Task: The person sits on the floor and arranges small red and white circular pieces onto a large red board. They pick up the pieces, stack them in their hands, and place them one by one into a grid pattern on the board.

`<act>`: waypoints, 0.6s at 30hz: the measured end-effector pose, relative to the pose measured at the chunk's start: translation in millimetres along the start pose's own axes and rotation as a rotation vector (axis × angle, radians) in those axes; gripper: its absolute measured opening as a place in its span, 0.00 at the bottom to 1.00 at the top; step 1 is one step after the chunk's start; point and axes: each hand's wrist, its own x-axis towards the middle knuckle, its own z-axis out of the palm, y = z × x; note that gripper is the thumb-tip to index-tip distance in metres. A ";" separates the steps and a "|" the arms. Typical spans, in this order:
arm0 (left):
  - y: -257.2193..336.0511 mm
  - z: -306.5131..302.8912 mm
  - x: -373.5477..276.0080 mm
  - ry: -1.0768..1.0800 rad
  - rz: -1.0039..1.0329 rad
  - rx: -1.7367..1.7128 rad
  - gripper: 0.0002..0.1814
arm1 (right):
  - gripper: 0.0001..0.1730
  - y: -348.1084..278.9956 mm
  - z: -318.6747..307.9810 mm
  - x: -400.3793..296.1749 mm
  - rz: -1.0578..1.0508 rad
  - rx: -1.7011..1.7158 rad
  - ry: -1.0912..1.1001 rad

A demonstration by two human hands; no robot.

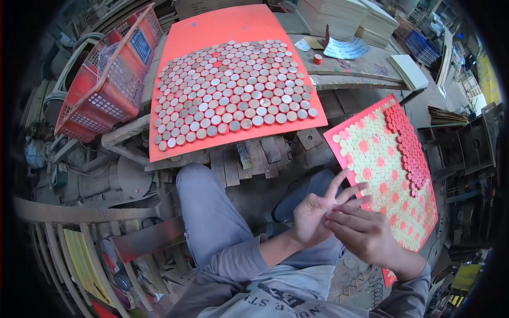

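My left hand and my right hand meet above my right thigh. The left has several fingers spread. The right's fingers are bent in against its palm and thumb. A small bit of red shows between the fingertips, mostly hidden, so what they pinch is unclear. Just beyond the hands slants a red board covered with pale yellow discs, some red ones among them. Dense red discs fill its far right part. Straight ahead, a larger red board carries rows of round discs with greyish, wood-like tops and red sides.
A red plastic basket stands at the left. On the wooden bench are a curled sheet of abrasive paper, a small red cylinder and stacked panels. A slatted wooden chair is at lower left; a coiled hose lies at lower right.
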 end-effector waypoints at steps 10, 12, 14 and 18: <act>57.1 23.9 11.6 0.014 0.003 -0.143 0.43 | 0.13 6.4 -38.5 77.9 0.136 0.221 -0.103; 74.6 37.8 12.4 0.069 -0.047 -0.129 0.44 | 0.11 21.2 -60.5 114.4 0.262 0.397 -0.125; 67.8 15.8 18.2 -0.085 -0.070 -0.130 0.38 | 0.12 42.7 -77.1 161.6 0.310 0.399 -0.083; 73.3 -65.7 20.3 -0.409 -0.542 0.171 0.35 | 0.12 88.6 -84.8 298.9 0.323 0.058 -0.074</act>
